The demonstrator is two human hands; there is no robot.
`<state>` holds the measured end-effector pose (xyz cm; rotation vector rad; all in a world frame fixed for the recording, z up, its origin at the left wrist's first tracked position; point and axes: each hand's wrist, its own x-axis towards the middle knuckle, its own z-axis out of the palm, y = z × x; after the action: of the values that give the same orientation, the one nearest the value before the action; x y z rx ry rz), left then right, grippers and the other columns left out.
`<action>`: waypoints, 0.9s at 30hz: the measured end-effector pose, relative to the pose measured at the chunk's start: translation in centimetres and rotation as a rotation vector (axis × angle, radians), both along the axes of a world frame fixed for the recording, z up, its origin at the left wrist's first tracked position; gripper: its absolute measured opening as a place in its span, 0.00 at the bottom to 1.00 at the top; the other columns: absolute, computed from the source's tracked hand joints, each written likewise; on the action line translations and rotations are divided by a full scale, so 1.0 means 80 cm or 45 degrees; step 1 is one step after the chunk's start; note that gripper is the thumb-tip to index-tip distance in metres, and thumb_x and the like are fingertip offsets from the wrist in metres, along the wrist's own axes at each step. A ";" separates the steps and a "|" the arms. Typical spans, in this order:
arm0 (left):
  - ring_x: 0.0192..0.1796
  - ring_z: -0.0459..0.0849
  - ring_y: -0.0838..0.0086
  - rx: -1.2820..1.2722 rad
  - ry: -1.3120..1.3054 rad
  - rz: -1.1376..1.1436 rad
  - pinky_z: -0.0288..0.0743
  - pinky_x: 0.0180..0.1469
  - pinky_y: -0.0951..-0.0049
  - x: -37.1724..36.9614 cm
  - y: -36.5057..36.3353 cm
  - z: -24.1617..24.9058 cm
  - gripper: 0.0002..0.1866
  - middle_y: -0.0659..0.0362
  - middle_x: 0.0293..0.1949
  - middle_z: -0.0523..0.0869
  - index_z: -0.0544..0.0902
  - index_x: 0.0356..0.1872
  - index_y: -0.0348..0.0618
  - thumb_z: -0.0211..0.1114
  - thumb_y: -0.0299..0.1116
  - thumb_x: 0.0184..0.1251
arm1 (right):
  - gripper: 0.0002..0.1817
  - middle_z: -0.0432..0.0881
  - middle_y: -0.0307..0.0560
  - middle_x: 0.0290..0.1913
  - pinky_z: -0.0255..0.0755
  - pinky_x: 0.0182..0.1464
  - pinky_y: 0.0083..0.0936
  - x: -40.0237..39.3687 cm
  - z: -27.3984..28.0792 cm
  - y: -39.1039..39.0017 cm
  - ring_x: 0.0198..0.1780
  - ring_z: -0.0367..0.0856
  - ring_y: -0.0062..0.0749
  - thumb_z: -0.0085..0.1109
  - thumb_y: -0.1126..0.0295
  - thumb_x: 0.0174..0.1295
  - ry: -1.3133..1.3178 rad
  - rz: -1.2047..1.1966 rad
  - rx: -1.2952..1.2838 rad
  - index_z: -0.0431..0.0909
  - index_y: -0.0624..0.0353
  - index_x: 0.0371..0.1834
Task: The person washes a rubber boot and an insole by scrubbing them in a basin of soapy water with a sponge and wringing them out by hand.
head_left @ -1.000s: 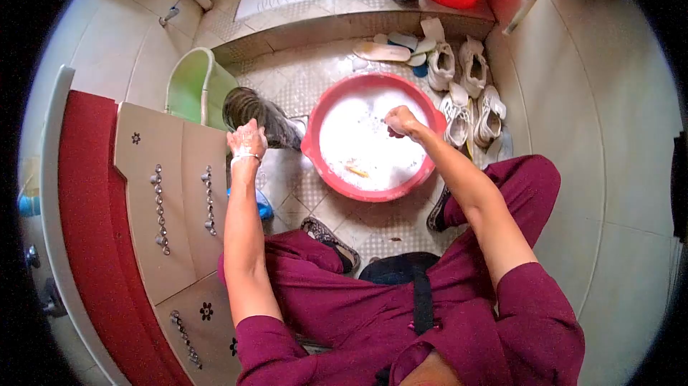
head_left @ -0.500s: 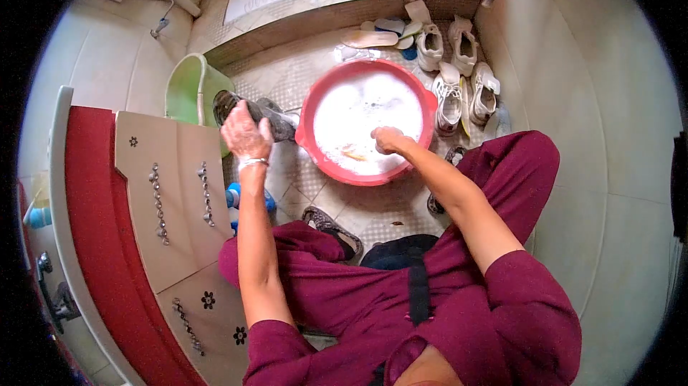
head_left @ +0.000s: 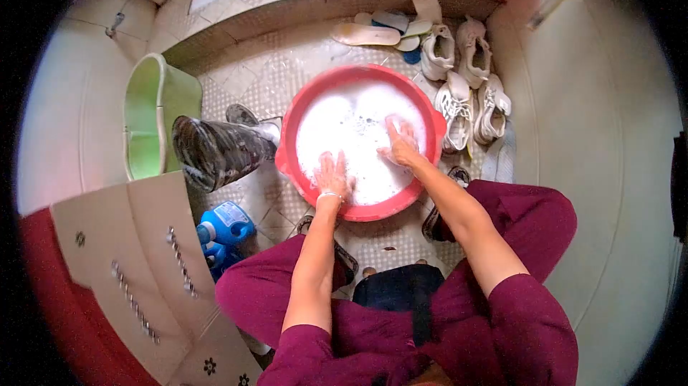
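Note:
A red plastic basin (head_left: 383, 210) stands on the floor in front of me, filled with white suds (head_left: 355, 110). My left hand (head_left: 334, 177) is open at the basin's near left, fingers spread over the foam. Farther right, my right hand (head_left: 403, 142) also has its fingers apart, partly in the suds. Neither hand shows anything held. Left of the basin stands a tall dark boot (head_left: 223, 153), wet and streaked with foam. Whatever lies beneath the foam is hidden.
White shoes (head_left: 453, 110) and loose insoles (head_left: 365, 34) lie beyond the basin. To the left are a green bin (head_left: 161, 110), a blue bottle (head_left: 231, 222) and a cabinet (head_left: 115, 242). A raised step (head_left: 287, 25) crosses the back.
My left hand has left the boot and moved right into the basin. My right hand has opened from a closed shape. The light brown item in the foam no longer shows.

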<state>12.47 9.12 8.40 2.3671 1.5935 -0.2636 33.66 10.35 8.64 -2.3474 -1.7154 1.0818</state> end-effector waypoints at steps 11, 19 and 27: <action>0.42 0.78 0.55 -0.621 -0.182 0.560 0.70 0.47 0.63 0.036 0.022 -0.036 0.23 0.44 0.36 0.80 0.81 0.32 0.35 0.57 0.48 0.48 | 0.12 0.76 0.56 0.34 0.71 0.35 0.38 -0.027 -0.130 0.019 0.32 0.77 0.49 0.41 0.69 0.53 -0.023 0.359 0.284 0.74 0.50 0.37; 0.44 0.76 0.54 -0.346 -0.734 0.540 0.68 0.48 0.60 0.022 0.066 -0.132 0.20 0.43 0.41 0.77 0.76 0.43 0.41 0.54 0.43 0.52 | 0.14 0.75 0.58 0.39 0.66 0.39 0.48 -0.041 -0.152 -0.011 0.37 0.76 0.48 0.44 0.67 0.53 -0.188 0.417 0.753 0.74 0.61 0.38; 0.32 0.80 0.56 -0.339 0.036 0.369 0.74 0.34 0.62 -0.014 0.055 -0.161 0.11 0.49 0.26 0.81 0.80 0.29 0.43 0.46 0.31 0.56 | 0.21 0.62 0.59 0.51 0.59 0.49 0.43 -0.029 -0.046 0.016 0.52 0.62 0.52 0.47 0.73 0.47 -0.161 0.512 0.123 0.67 0.53 0.49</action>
<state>11.33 13.51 -4.48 1.9172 1.7649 -0.4190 31.32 11.63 4.98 -2.1064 -2.2987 0.8780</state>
